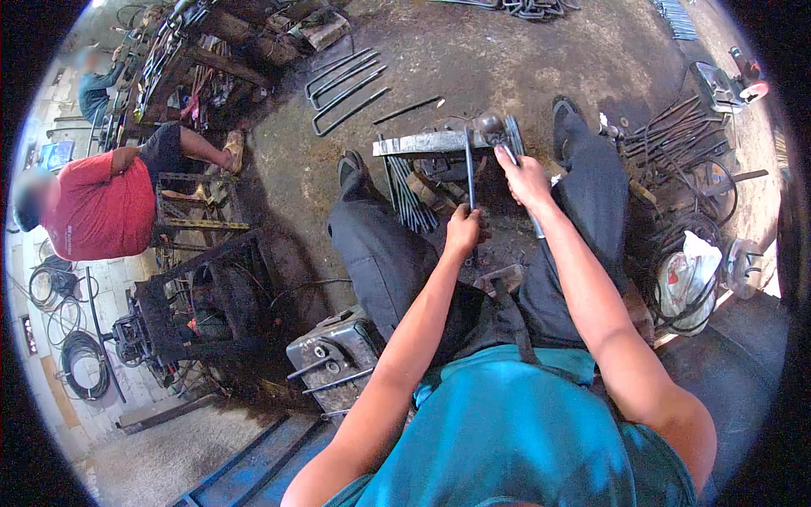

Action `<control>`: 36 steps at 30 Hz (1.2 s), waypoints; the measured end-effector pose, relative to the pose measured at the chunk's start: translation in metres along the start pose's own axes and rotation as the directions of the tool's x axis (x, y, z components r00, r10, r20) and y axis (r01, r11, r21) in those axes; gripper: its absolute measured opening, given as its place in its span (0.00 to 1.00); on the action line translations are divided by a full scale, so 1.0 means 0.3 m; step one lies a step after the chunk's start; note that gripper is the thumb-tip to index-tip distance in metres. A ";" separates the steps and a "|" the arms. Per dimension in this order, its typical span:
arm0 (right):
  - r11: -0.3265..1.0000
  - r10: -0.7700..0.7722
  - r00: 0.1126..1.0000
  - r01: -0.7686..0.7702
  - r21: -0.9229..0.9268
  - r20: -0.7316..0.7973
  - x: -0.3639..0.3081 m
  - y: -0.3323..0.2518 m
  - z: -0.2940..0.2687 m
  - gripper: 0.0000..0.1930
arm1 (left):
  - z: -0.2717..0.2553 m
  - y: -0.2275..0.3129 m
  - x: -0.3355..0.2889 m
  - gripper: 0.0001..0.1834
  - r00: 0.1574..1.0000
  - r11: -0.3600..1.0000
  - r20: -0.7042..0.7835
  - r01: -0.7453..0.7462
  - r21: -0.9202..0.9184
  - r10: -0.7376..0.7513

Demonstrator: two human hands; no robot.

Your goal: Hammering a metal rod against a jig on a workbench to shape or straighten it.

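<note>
Between my knees stands a low metal block (405, 144) with a flat, pale top edge. My left hand (463, 231) is closed round a thin metal rod (470, 173), whose far end reaches the block's edge. In my right hand (525, 179) I grip a hammer by its handle; the rounded hammer head (488, 124) is at the block's right end. Whether the head touches the block or the rod I cannot tell. Several straight rods (408, 198) lean in a bundle below the block's left end, and more rods (513, 133) show beside its right end.
U-shaped bent rods (342, 80) lie on the floor ahead, with a single straight rod (408, 110) nearer. On the right are a rod pile (676, 135) and a white plastic bag (688, 275). A person in a red shirt (106, 203) sits at left, near a dark machine (211, 300).
</note>
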State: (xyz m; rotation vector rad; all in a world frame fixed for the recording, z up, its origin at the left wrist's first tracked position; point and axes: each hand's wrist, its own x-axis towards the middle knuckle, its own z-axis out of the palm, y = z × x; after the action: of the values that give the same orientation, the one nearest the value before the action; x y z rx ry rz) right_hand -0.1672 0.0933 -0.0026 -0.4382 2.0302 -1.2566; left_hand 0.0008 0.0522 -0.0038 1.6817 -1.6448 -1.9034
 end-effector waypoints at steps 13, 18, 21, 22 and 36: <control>0.969 0.159 0.980 -0.178 0.170 0.124 -0.054 -0.100 -0.032 0.27 | 0.020 -0.011 0.014 0.24 0.960 0.970 -0.168 -0.203 0.134 0.224; 0.980 0.070 0.988 -0.094 0.176 0.139 -0.055 -0.119 -0.013 0.26 | -0.026 -0.086 0.100 0.27 0.979 0.950 -0.105 -0.142 0.278 0.177; 0.967 0.152 0.966 -0.189 0.169 0.210 -0.047 -0.107 -0.024 0.27 | -0.028 -0.067 0.090 0.27 0.978 0.924 -0.091 -0.143 0.355 0.186; 0.954 0.189 0.958 -0.231 0.189 0.217 -0.045 -0.104 -0.030 0.27 | -0.023 -0.040 0.073 0.27 0.973 0.908 -0.081 -0.170 0.382 0.216; 0.939 0.273 0.914 -0.322 0.125 0.300 -0.010 -0.180 -0.043 0.29 | -0.009 -0.051 0.106 0.30 0.995 0.972 -0.023 -0.088 0.216 0.095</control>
State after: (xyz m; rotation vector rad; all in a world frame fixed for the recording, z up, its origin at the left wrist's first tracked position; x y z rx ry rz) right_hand -0.1783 0.0780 0.0497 -0.1978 1.6606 -1.1009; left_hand -0.0010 0.0352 -0.0348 1.6671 -1.9397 -1.6995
